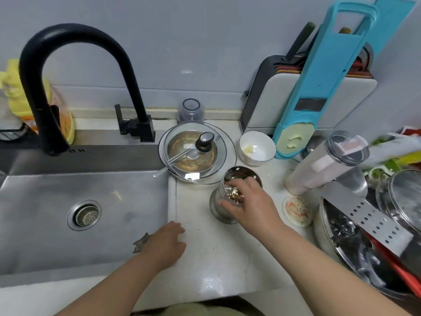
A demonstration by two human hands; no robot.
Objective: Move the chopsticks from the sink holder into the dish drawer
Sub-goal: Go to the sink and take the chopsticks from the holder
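Observation:
A round perforated steel holder (224, 202) stands on the white counter just right of the sink. A bundle of chopsticks (234, 195) sticks up inside it, their pale and reddish ends showing. My right hand (248, 202) reaches over the holder's rim with its fingers curled around the chopstick tops. My left hand (167, 241) rests flat on the counter's edge beside the sink, fingers loosely together and holding nothing. No drawer is in view.
The steel sink (79, 201) with a black faucet (68, 87) fills the left. Behind the holder sit a glass-lidded pan (196, 153) and a white bowl (257, 148). A knife block (307, 103), a teal slicer (319, 99), a tipped container (325, 163) and steel pots (364, 242) crowd the right.

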